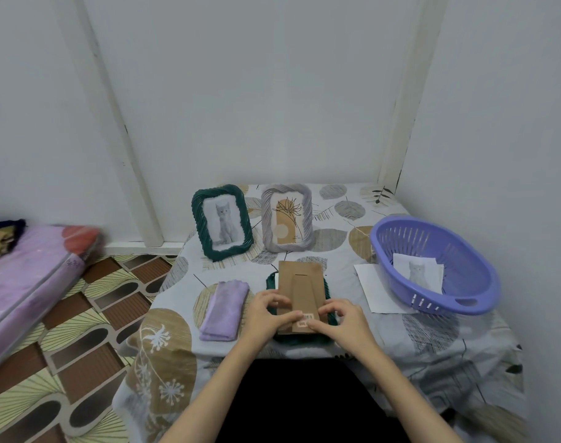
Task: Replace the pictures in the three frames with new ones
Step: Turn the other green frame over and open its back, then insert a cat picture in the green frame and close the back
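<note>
Head view shows both of your hands low in the middle of the frame, on a dark green wavy picture frame (331, 318) that lies face down on the table. A brown cardboard back panel (299, 294) with a fold-out stand covers most of it, so only the green edge peeks out. A little sticker with a barcode (306, 320) sits near the bottom of the panel.

Your left hand (266, 314) has curled fingers, and it pinches the left edge of the brown panel, with the thumb lying across it by the sticker. Your right hand (343, 321) also has bent fingers, and it pinches the right bottom part of the panel and the green edge.

Just left of your hands lies a folded purple cloth (223, 310). Above your hands, in the middle of the frame, two more frames stand upright. The dark green frame with a grey kitten picture (222, 221) is on the left. The pale grey frame with a brown flower drawing (287, 217) is on the right, just beside it.

At the right of the frame sits a round purple plastic basket (458, 302). Inside it lies a paper kitten picture (418, 271). A white sheet of paper (373, 289) pokes out from under the basket.

The table wears a white cloth with leaf shapes (426, 330). At the far left is a purple mattress (23, 282) on a patterned floor (90, 340).
</note>
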Demonstrator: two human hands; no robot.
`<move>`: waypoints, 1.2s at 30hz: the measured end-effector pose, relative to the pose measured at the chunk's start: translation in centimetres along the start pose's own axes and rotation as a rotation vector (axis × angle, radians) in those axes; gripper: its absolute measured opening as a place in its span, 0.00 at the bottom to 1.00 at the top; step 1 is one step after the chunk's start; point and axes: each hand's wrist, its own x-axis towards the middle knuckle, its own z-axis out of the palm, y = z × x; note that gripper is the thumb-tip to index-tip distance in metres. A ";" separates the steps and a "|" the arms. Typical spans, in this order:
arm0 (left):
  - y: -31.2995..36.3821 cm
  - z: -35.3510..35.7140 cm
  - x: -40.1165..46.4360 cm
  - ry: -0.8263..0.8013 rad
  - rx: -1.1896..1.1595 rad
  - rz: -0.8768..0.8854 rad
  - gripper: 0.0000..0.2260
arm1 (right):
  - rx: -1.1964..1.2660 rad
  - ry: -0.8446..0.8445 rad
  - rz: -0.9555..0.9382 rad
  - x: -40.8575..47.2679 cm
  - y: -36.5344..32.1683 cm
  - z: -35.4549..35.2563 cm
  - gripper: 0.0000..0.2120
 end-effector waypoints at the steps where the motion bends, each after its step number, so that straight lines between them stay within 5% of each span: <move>1: 0.1 0.0 0.1 -0.016 -0.030 -0.012 0.17 | 0.000 -0.009 -0.001 0.0 0.1 0.0 0.13; 6: 0.0 -0.5 0.4 -0.075 -0.202 -0.097 0.30 | -0.025 -0.063 0.005 0.3 0.3 0.0 0.12; 13: 0.0 -1.4 0.5 -0.060 -0.370 -0.150 0.32 | -0.002 0.029 0.025 1.1 1.1 0.0 0.10; 18: 0.4 -4.8 0.4 -0.043 -0.386 -0.176 0.31 | -0.235 -0.021 0.056 2.2 1.7 0.3 0.16; 30: 0.0 -5.4 0.5 -0.118 -0.011 -0.275 0.28 | -0.320 0.091 0.189 2.8 4.4 -4.2 0.17; 36: -0.4 -3.4 0.1 -0.146 0.544 -0.192 0.36 | -0.284 0.068 0.201 2.8 4.4 -3.2 0.16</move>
